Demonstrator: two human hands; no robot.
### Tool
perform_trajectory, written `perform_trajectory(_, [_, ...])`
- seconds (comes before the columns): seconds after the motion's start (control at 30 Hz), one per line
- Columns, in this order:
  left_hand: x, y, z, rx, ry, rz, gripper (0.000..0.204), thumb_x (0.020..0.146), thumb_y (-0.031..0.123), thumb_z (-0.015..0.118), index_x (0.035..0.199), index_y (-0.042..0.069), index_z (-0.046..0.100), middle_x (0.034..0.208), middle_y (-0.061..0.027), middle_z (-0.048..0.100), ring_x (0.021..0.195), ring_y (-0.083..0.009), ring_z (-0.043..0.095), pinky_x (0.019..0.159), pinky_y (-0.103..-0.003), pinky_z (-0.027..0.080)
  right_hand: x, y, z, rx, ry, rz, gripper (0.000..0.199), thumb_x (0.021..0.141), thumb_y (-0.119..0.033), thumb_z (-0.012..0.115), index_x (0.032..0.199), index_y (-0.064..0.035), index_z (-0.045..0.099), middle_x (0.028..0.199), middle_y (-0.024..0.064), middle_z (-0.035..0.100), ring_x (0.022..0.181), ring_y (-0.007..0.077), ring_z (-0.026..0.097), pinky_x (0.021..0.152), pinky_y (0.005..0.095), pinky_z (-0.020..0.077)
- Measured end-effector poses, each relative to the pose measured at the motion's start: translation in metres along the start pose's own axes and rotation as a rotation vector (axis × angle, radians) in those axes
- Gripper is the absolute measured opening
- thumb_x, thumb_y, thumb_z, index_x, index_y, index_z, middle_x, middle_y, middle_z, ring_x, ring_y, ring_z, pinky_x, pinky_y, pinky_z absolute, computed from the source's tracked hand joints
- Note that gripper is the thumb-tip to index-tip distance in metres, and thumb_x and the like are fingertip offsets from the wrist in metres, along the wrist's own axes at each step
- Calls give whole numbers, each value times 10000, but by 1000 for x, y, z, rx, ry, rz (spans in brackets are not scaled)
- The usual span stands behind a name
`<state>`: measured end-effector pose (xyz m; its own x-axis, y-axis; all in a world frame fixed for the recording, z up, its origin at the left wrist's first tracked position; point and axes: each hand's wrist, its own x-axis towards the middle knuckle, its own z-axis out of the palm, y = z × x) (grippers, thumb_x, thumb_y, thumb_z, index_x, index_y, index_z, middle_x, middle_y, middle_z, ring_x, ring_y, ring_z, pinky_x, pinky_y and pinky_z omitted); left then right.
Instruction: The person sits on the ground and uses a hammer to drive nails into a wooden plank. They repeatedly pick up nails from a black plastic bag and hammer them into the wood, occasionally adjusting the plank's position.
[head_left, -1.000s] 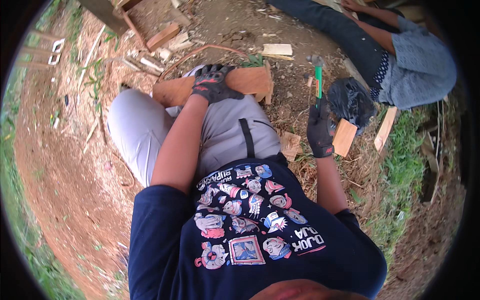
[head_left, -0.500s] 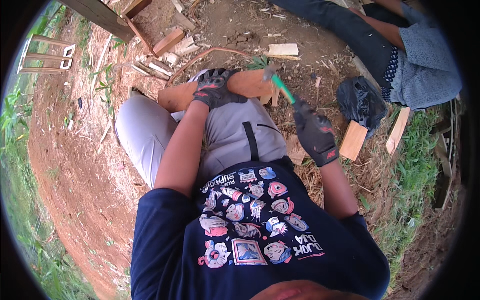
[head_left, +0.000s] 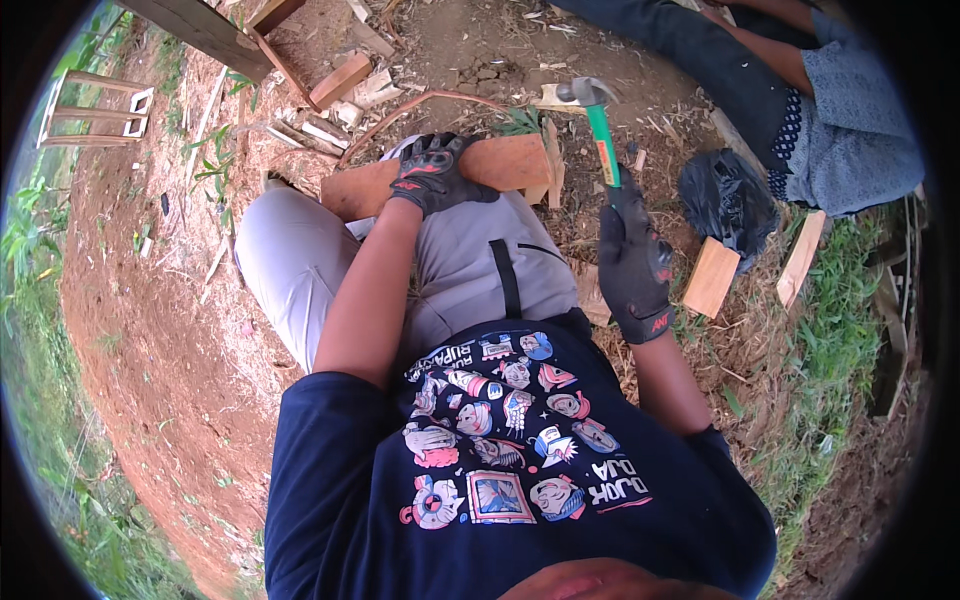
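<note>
A reddish-brown wooden board (head_left: pixel 500 165) lies across the seated person's grey-trousered knees, and the black-gloved left hand (head_left: pixel 432 176) presses flat on its top, fingers spread over the edge. The black-gloved right hand (head_left: pixel 634 262) is wrapped tight around the green handle of a steel-headed claw hammer (head_left: pixel 596 122), raised just right of the board. A black plastic bag (head_left: pixel 730 200) and small wooden offcuts (head_left: pixel 712 277) lie on the dirt nearby, beside another person's blue sleeve (head_left: pixel 860 140).
</note>
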<state>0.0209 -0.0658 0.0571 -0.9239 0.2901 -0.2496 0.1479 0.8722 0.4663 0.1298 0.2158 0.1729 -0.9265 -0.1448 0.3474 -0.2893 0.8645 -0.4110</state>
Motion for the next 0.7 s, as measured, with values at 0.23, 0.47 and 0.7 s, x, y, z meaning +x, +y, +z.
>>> perform_trajectory(0.23, [-3,-3,-2,-32,-13,4,1101,671,715,882,1583,195,552,1548,-175,606,1468,-403,516,1263,-502,353,-22,32,20,-233,-594,158,478,1081,-198,565,1555,-136,562,1155,267,746,893,451,741,766,534,590])
perform_trajectory(0.47, [6,5,-4,33,-45,26,1145,671,738,879,1603,172,528,1586,-190,571,1497,-401,494,1254,-519,376,-81,81,25,-218,-258,383,368,1111,-317,517,1416,-158,647,991,234,761,835,468,724,738,580,566])
perform_trajectory(0.7, [13,9,-2,-54,-91,14,1207,672,627,955,1628,80,459,1612,-211,537,1504,-392,492,1255,-487,386,-156,155,29,-467,-447,390,245,1064,-305,552,1126,-149,730,941,214,759,804,413,743,741,588,564])
